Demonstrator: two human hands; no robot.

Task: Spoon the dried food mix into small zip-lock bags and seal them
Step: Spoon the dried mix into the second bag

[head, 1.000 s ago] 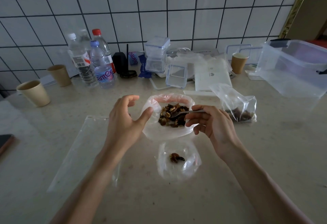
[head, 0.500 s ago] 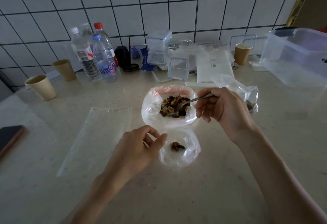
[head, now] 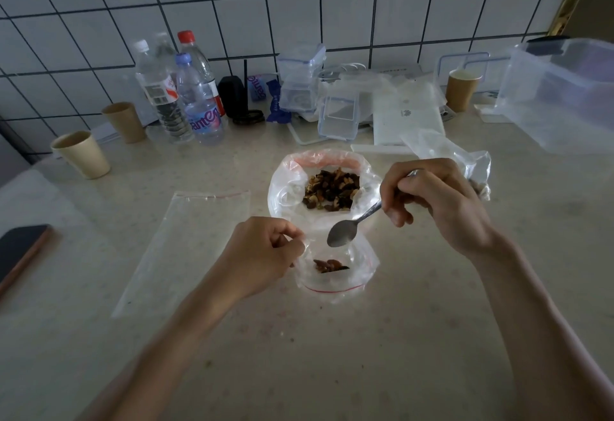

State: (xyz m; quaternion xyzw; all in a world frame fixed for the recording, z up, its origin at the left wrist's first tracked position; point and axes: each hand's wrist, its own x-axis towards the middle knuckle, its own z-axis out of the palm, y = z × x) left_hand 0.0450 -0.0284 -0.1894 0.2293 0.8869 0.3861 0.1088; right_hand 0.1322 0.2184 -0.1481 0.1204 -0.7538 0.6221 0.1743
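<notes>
A large open plastic bag (head: 285, 188) lies in the middle of the counter with a heap of brown dried food mix (head: 332, 189) inside. Just in front of it sits a small zip-lock bag (head: 335, 279) holding a few pieces of mix. My left hand (head: 262, 254) pinches that small bag's left edge at its mouth. My right hand (head: 432, 201) grips a metal spoon (head: 344, 233), whose bowl hangs over the small bag's opening and looks empty. A filled bag (head: 465, 161) lies behind my right hand.
An empty flat zip-lock bag (head: 192, 241) lies to the left. A dark phone (head: 20, 251) is at the left edge. Paper cups (head: 81, 155), water bottles (head: 199, 101), small clear containers (head: 339, 115) and a big clear bin (head: 564, 95) line the back by the tiled wall.
My left hand dropped from the big bag's rim to the small bag and took hold of its edge. The spoon left the mix heap and came over the small bag.
</notes>
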